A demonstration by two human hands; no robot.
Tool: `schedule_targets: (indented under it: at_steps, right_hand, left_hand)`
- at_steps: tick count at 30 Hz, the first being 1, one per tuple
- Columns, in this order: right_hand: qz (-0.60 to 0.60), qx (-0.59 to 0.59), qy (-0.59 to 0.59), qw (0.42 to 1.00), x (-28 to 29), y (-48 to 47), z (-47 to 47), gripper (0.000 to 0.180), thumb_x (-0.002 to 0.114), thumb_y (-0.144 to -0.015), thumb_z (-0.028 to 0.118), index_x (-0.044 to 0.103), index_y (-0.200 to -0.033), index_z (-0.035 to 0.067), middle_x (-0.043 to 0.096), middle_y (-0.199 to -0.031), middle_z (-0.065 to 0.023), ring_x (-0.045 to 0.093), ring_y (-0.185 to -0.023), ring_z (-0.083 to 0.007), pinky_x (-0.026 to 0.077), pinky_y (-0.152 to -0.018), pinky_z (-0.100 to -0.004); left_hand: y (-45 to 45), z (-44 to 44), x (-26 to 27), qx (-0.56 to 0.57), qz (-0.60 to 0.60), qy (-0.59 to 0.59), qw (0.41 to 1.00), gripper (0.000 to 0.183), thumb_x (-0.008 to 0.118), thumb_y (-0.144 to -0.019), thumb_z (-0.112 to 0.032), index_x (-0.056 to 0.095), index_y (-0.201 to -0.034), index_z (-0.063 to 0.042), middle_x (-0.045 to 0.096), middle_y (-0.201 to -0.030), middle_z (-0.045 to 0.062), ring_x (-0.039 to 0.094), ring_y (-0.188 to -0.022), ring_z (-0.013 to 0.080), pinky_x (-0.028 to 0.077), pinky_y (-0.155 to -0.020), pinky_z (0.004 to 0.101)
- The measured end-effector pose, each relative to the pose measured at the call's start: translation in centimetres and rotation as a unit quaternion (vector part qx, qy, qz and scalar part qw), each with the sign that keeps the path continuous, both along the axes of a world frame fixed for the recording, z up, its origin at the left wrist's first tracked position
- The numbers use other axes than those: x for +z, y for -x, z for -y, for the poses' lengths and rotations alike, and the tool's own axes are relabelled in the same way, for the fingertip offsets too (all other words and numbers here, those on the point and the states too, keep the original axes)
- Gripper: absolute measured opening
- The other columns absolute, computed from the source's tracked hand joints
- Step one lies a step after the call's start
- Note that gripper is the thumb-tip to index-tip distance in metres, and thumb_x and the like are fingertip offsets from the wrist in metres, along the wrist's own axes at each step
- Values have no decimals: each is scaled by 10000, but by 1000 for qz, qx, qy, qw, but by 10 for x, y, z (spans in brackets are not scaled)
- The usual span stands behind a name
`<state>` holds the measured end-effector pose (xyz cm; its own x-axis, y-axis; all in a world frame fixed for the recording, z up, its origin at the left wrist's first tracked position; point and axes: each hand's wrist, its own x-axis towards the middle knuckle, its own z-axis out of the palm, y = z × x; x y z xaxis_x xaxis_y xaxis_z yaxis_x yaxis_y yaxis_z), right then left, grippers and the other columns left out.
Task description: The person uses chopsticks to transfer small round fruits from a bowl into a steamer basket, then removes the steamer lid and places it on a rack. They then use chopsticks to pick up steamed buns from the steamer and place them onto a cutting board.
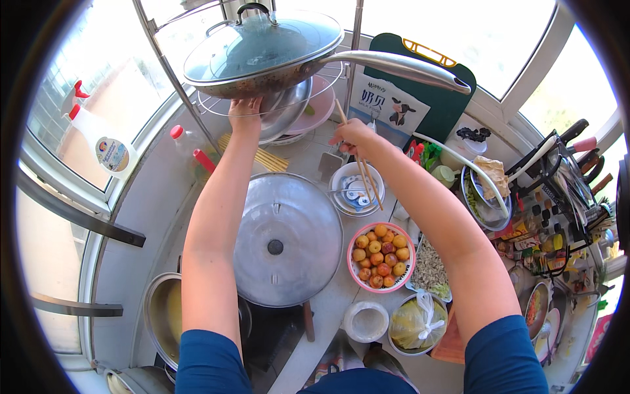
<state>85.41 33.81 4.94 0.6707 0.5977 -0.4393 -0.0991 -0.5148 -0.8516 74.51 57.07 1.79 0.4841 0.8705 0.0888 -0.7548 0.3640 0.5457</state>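
Note:
My right hand [353, 137] holds a pair of wooden chopsticks [365, 180]. Their lower ends slant down over a small white bowl [356, 184] with a blue cartoon pattern inside. My left hand [246, 107] reaches to the wire rack, below a wok [275, 81] with a glass lid [266, 44]. Beside its fingers are a stainless steel basin [290, 115] and a pink basin [322, 103]. The wok hides part of those fingers, so their grip does not show. Under my forearms stands a large pot with an aluminium lid [295, 221].
The wok's long metal handle [408, 64] juts right above my right hand. Near me are a bowl of small round fruit [381, 256], a stone mortar [366, 321] and a bowl with a tied plastic bag [418, 322]. A knife rack [566, 172] stands right; an open pot [162, 315] sits left.

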Motion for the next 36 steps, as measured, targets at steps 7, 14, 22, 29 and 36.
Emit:
schedule_targets:
  at_steps: [7,14,22,29,36]
  right_hand:
    - [19,-94,-75,993,-3,4,-49,281,613,-800,195,592,-898,-67,616,-741,-167,567,-437,-188,429,-359,-294]
    - [129,-16,-51,990,-17,18,-77,216,590,-803,170,612,-899,-23,630,-653,-126,577,-437,-172,460,-385,-285]
    - [-161,95,-128,974,-6,47,-105,147,556,-820,70,548,-959,23,654,-840,-136,387,-410,-64,198,-320,-201]
    - [-30,144,-22,989,22,46,-44,463,548,-776,-6,431,-1224,-25,653,-847,-154,356,-407,-56,205,-331,-192]
    - [32,175,72,981,43,46,32,383,543,-819,110,499,-1176,-22,661,-839,-141,425,-433,-59,300,-361,-198]
  left_hand:
    - [14,-26,-12,1,42,33,999,309,424,-888,48,416,-1195,12,527,-1143,172,561,-1032,305,506,-902,415]
    - [34,-29,3,-13,50,45,998,448,497,-806,110,378,-1235,63,483,-1235,182,495,-1143,325,448,-989,436]
    - [42,-36,-10,22,15,44,999,314,446,-889,42,387,-1195,1,518,-1098,194,572,-1015,330,542,-848,378]
    - [35,-6,-1,91,-244,-72,963,447,564,-795,5,398,-1207,-46,554,-973,90,584,-795,192,514,-635,285]
    - [35,-13,-4,130,-416,-69,897,416,602,-749,-52,494,-1151,-29,579,-1062,138,635,-762,223,547,-523,308]
